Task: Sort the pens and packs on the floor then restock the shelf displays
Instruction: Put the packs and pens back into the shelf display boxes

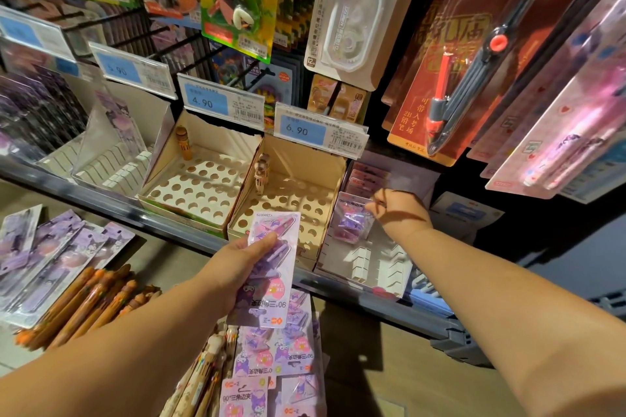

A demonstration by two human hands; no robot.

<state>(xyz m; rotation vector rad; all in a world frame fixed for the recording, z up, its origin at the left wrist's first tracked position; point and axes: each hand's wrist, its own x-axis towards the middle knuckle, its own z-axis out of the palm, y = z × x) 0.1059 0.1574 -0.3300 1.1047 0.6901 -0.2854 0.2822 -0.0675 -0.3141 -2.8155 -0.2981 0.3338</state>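
You face a dark metal shelf point(84, 198) (warm light falls across it) above what looks like a wood-toned floor point(372, 366).

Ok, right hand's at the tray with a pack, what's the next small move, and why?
Probably seat the small pack in the slotted tray and let go: the right hand pinches it there, while the left hand holds a longer pack ready.
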